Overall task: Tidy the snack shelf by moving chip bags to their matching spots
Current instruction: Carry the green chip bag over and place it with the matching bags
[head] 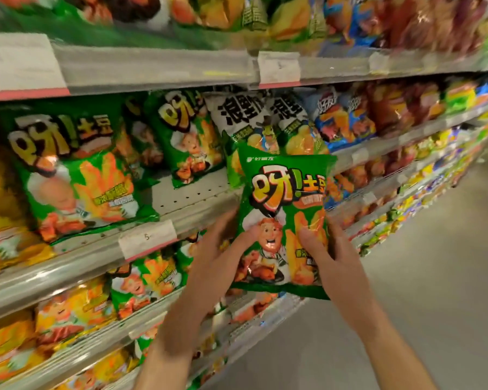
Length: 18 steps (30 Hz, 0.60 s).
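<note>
A glossy green chip bag with a cartoon chef (285, 220) is held upright at centre frame (before the shelf edge (181, 218)), gripped by the left hand (217, 257) and right hand (330, 254).

Two hands show, a left hand (209, 257) and a right hand (330, 254), and between them one green chip bag (282, 209). On the middle shelf (181, 218), two green bags of the same design are plain to see: a large one (74, 170) at the left and another (186, 142) further along; more behind them cannot be counted. Two white bags with black lettering (240, 116) stand beside those. Three paper price tags (147, 239) are clear on the shelf rails. Bags on the other shelves are too blurred to count.
</note>
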Tool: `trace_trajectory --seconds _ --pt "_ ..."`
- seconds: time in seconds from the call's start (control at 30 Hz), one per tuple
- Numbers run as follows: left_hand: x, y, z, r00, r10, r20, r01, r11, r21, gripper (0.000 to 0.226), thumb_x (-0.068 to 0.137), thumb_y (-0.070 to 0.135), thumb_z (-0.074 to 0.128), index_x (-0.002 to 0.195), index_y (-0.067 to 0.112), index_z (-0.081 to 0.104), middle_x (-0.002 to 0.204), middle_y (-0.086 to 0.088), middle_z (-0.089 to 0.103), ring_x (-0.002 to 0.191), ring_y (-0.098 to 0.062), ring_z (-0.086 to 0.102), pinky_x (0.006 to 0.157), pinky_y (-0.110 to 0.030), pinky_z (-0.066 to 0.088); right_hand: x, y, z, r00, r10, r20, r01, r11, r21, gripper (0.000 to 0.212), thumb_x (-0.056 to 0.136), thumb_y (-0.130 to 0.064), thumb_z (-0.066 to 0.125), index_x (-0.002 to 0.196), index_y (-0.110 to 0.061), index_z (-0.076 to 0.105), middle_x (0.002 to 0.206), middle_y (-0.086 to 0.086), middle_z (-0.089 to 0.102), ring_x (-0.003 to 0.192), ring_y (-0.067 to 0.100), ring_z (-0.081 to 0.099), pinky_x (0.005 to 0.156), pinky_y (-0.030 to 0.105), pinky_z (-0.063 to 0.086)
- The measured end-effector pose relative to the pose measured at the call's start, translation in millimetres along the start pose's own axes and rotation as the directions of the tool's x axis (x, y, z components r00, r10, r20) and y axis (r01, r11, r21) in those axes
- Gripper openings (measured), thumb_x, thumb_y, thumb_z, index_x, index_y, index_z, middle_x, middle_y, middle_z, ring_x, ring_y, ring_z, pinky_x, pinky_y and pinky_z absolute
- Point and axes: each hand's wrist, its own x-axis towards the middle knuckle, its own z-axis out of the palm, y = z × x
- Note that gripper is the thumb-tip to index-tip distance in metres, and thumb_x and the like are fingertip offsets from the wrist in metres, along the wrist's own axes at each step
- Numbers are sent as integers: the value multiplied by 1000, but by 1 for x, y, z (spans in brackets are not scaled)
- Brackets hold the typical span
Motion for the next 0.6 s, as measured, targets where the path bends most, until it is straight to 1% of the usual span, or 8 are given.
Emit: trace_trajectory --seconds 0.07,0.13,0.17,0.23,0.3,0.4,0.47,0.6 --pt "15 6 3 1000 10 -19 -10 1000 -29 55 76 66 73 127 48 63 118 32 70 106 15 65 81 -8 49 24 -1 -1 999 0 39 0 1000 -14 93 63 -90 66 143 -48 47 133 -13 67 115 13 69 100 48 55" --pt "30 8 5 998 -7 -62 0 995 -99 46 77 45 71 122 41 65 109 31 74 102 12 68 77 -8 52 47 -2 0 995 -10 94 12 1000 -20 93 61 -92 64 144 -53 44 138 -16 62 122 10 65 103 46 53" --pt "36 6 3 994 -13 -109 0 993 -120 44 76 38 70 120 38 66 107 30 75 102 11 68 77 -8 52 58 -4 2 991 -21 131 23 1000 -15 87 65 -90 64 142 -55 44 139 -20 61 123 5 62 104 39 54" --pt "44 6 2 981 -10 -191 -8 996 -93 46 79 37 71 125 36 66 113 28 74 108 10 67 86 -13 52 78 -8 6 976 -46 213 47 999 -1 62 77 -75 63 134 -56 47 123 -34 63 110 -17 58 87 9 51" --pt "46 10 2 963 13 -268 -21 999 -27 40 88 31 69 127 36 64 113 33 72 108 15 64 87 -10 50 97 -15 14 949 -64 309 67 998 0 50 85 -61 61 132 -54 45 109 -35 63 95 -26 56 73 -1 44" --pt "46 15 2 902 40 -429 -30 999 30 35 91 26 65 122 41 59 104 46 67 101 24 61 84 -4 50 127 -19 26 876 -135 462 137 990 30 53 88 -58 60 137 -55 40 120 -45 55 107 -29 51 78 -4 41" --pt "44 17 5 863 57 -502 -35 998 54 45 85 36 64 130 40 60 119 33 70 114 12 63 94 -13 53 140 -25 32 818 -159 553 145 987 70 50 89 -55 60 133 -61 38 116 -54 53 109 -31 48 82 -4 40" --pt "42 28 11 790 89 -607 -31 994 105 46 82 47 63 127 52 57 126 29 68 120 7 62 94 -17 53 166 -32 43 749 -197 633 162 980 114 50 86 -58 64 133 -57 47 117 -41 62 109 -20 56 90 11 46"
